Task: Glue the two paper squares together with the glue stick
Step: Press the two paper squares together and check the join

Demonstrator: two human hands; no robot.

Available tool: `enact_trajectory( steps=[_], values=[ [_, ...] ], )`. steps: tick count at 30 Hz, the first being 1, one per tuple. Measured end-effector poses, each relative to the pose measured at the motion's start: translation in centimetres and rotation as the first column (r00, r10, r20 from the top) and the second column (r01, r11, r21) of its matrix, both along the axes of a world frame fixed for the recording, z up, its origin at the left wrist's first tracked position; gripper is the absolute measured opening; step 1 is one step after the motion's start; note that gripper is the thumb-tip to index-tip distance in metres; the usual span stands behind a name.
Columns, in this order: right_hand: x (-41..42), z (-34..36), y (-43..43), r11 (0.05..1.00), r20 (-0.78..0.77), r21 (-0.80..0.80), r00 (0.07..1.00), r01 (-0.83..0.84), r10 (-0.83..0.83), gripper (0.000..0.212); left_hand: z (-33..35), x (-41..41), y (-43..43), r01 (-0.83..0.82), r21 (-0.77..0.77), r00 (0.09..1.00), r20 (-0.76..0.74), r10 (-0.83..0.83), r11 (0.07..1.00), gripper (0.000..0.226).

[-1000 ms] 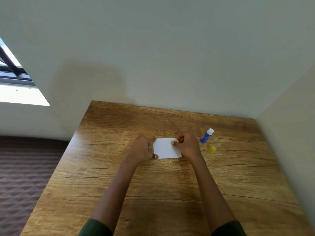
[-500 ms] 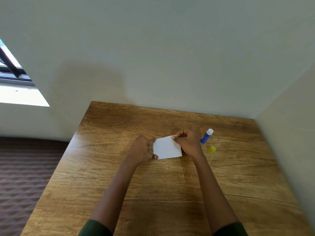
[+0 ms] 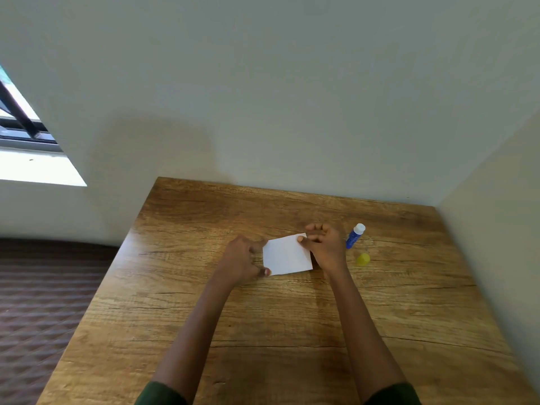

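Paper square [image 3: 287, 255] sits mid-table [image 3: 263, 331], right edge slightly lifted; can't tell if it's one sheet or two stacked. Your left hand [image 3: 242, 263] grips its left edge, thumb at the near corner. Your right hand [image 3: 324, 247] pinches the far right corner. Glue stick [image 3: 355, 235] lies just right of that hand, yellow cap [image 3: 363, 259] off, near it.
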State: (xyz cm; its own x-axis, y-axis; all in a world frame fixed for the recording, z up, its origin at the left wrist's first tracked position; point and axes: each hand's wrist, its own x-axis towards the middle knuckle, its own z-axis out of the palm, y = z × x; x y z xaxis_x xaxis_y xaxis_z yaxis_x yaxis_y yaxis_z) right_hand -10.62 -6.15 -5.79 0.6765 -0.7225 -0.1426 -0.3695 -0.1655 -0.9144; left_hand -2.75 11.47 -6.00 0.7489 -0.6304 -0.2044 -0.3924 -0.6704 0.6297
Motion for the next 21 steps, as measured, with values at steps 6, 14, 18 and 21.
enact_trajectory(
  steps=[6,14,18,21],
  values=[
    [-0.6,0.6,-0.3,0.998,0.049,0.050,0.998,0.026,-0.028,0.027,-0.4,0.2,1.2,-0.246,-0.337,0.934,-0.332,0.130,0.909,0.035],
    [-1.7,2.1,-0.4,0.978,0.226,0.194,0.974,-0.082,0.037,0.028,0.7,-1.3,-1.2,-0.549,-0.478,0.810,-0.505,0.297,0.686,0.029],
    [-2.2,2.6,-0.4,0.969,0.255,0.206,0.963,-0.138,0.083,0.026,1.0,-1.9,-2.6,-0.566,-0.513,0.803,-0.521,0.289,0.646,0.028],
    [-2.5,3.0,-0.6,0.975,0.216,0.172,0.971,-0.140,0.102,0.025,0.9,-1.9,-2.8,-0.574,-0.522,0.794,-0.542,0.275,0.630,0.023]
  ],
)
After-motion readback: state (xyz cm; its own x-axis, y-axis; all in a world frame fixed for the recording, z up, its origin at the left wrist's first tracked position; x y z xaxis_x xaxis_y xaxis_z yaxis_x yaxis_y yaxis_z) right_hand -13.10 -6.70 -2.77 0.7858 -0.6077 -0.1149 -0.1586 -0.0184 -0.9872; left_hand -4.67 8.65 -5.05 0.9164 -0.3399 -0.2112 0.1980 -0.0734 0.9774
